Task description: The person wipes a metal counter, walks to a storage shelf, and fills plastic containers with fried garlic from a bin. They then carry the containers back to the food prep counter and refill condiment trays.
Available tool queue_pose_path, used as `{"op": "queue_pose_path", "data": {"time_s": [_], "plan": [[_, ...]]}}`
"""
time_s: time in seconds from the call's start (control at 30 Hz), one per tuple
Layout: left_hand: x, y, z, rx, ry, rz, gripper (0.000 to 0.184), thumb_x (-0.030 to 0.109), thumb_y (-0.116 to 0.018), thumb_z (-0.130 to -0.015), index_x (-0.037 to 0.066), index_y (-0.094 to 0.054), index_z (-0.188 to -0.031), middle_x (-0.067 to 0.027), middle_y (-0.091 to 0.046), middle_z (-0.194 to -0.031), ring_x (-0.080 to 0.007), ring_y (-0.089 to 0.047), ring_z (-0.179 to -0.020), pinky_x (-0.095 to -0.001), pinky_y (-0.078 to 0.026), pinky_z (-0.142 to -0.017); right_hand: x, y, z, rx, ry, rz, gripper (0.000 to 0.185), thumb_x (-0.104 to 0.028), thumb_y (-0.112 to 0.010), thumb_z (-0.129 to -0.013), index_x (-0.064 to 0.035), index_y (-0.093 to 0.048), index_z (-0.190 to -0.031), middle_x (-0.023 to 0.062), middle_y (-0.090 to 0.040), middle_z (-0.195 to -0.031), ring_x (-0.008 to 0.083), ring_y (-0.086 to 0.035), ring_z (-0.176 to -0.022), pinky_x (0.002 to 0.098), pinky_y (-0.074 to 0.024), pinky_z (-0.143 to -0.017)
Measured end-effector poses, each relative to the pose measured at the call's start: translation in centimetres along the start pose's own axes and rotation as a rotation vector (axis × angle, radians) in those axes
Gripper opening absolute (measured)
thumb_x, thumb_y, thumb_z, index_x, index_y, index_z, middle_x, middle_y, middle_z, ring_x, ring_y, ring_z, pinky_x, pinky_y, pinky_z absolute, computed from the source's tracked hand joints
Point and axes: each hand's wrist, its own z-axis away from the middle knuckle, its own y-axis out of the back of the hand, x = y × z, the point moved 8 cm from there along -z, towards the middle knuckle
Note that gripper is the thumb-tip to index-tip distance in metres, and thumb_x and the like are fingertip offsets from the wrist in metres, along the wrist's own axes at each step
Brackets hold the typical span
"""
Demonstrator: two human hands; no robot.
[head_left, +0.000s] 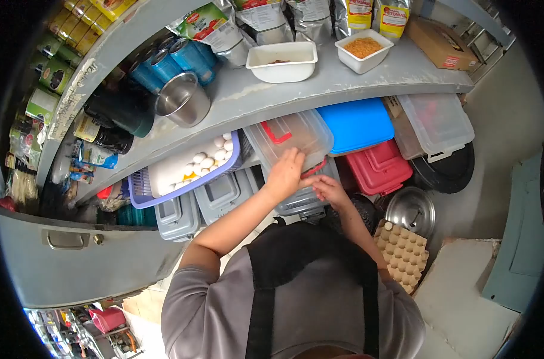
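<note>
My left hand (286, 172) is at the front edge of a translucent plastic storage box (308, 128) with red latches, its fingers bent over the lid edge beside the front red latch (314, 168). Just to the right and lower, my right hand (330, 190) has its fingers curled together close to that latch. Whatever lies between those fingertips is too small to make out. The box sits under the grey shelf, above another clear-lidded bin (302, 203). A blue-lidded bin (355, 127) stands directly to its right.
Left of the box is a purple basket (141, 190) holding several eggs (207, 162). Grey-lidded bins (224, 194) stand below it. To the right are a red bin (379, 167), a metal lid (410, 210) and an egg tray (402, 254). The shelf (242, 99) overhangs, bearing a steel pot (183, 100) and white tubs (282, 70).
</note>
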Motion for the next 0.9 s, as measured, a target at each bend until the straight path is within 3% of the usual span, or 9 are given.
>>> {"op": "queue_pose_path", "data": {"time_s": [0.07, 0.13, 0.17, 0.2, 0.27, 0.4, 0.5, 0.57, 0.9], "plan": [[-0.9, 0.9, 0.0, 0.005, -0.022, 0.146, 0.04, 0.027, -0.062, -0.077, -0.001, -0.054, -0.105, -0.018, -0.052, -0.095, -0.0357, -0.051, -0.088, -0.0421, -0.043, -0.076, 0.5, -0.6, -0.1, -0.014, 0.02, -0.229, 0.018, -0.015, -0.054, -0.087, -0.0029, -0.058, -0.1, 0.0008, -0.053, -0.074, 0.0063, -0.046, -0.053, 0.0189, -0.0356, -0.045], [-5.7, 2.9, -2.0, 0.168, 0.153, 0.022, 0.036, 0.026, -0.06, -0.08, -0.002, -0.056, -0.102, -0.0203, -0.053, -0.096, -0.0379, -0.052, -0.092, -0.0448, -0.042, -0.082, 0.4, -1.0, -0.3, -0.041, 0.026, -0.249, 0.017, -0.015, -0.054, -0.088, -0.0028, -0.058, -0.099, 0.0005, -0.052, -0.072, 0.007, -0.046, -0.052, 0.0198, -0.0358, -0.045], [-9.9, 2.2, -2.7, 0.09, 0.338, -0.072, 0.039, 0.03, -0.058, -0.081, -0.001, -0.053, -0.106, -0.0234, -0.055, -0.096, -0.0392, -0.052, -0.095, -0.0451, -0.042, -0.084, 0.2, -1.2, -0.3, -0.062, 0.035, -0.27, 0.017, -0.015, -0.054, -0.088, -0.0026, -0.058, -0.098, 0.0002, -0.052, -0.071, 0.0076, -0.045, -0.051, 0.0206, -0.036, -0.045], [-13.1, 2.1, -3.1, 0.24, 0.337, -0.05, 0.041, 0.033, -0.054, -0.083, 0.0, -0.054, -0.108, -0.0243, -0.057, -0.102, -0.0398, -0.051, -0.101, -0.0452, -0.04, -0.087, 0.3, -1.4, -0.4, -0.067, 0.037, -0.263, 0.017, -0.015, -0.054, -0.088, -0.0026, -0.058, -0.098, 0.0002, -0.052, -0.071, 0.0076, -0.045, -0.051, 0.0206, -0.036, -0.045], [-18.2, 0.2, -4.4, 0.188, 0.218, -0.259, 0.044, 0.037, -0.049, -0.085, 0.003, -0.055, -0.112, -0.0238, -0.055, -0.111, -0.0404, -0.049, -0.106, -0.0457, -0.037, -0.091, 0.6, -1.5, -0.6, -0.034, 0.014, -0.378, 0.014, -0.018, -0.054, -0.089, -0.0059, -0.057, -0.095, -0.0013, -0.053, -0.067, 0.0082, -0.047, -0.052, 0.0218, -0.0352, -0.045], [-26.2, -1.6, -5.1, -0.017, 0.415, -0.349, 0.045, 0.038, -0.048, -0.085, 0.003, -0.054, -0.113, -0.0236, -0.054, -0.113, -0.0399, -0.048, -0.108, -0.0456, -0.036, -0.092, 0.7, -1.0, -0.9, 0.098, 0.049, -0.246, 0.014, -0.019, -0.055, -0.088, -0.0055, -0.058, -0.091, -0.0009, -0.051, -0.063, 0.0083, -0.045, -0.049, 0.022, -0.0346, -0.044], [-28.5, -3.0, -4.1, -0.089, 0.515, -0.363, 0.046, 0.038, -0.047, -0.085, 0.003, -0.054, -0.114, -0.0234, -0.053, -0.114, -0.0394, -0.047, -0.11, -0.0456, -0.035, -0.093, 1.1, -1.1, -0.8, 0.178, 0.059, -0.155, 0.013, -0.019, -0.057, -0.087, -0.0058, -0.058, -0.086, -0.0008, -0.049, -0.061, 0.0083, -0.044, -0.046, 0.0222, -0.0331, -0.042], [-29.4, -3.6, -3.8, -0.119, 0.549, -0.365, 0.046, 0.039, -0.047, -0.086, 0.004, -0.054, -0.115, -0.0232, -0.053, -0.115, -0.0392, -0.046, -0.111, -0.0456, -0.034, -0.094, 1.6, -1.3, -1.0, 0.175, 0.04, -0.153, 0.022, -0.022, -0.062, -0.083, -0.0094, -0.051, -0.068, -0.0023, -0.047, -0.057, 0.0067, -0.041, -0.045, 0.0213, -0.0301, -0.041], [-30.7, -6.0, -4.1, -0.19, 0.591, -0.338, 0.049, 0.041, -0.044, -0.086, 0.004, -0.052, -0.118, -0.0226, -0.05, -0.121, -0.0378, -0.042, -0.116, -0.0454, -0.03, -0.098, 0.1, -1.5, 0.1, 0.217, 0.026, -0.149, 0.026, -0.025, -0.064, -0.083, -0.0093, -0.053, -0.066, -0.0035, -0.046, -0.057, 0.006, -0.04, -0.047, 0.0209, -0.0295, -0.044]]}}
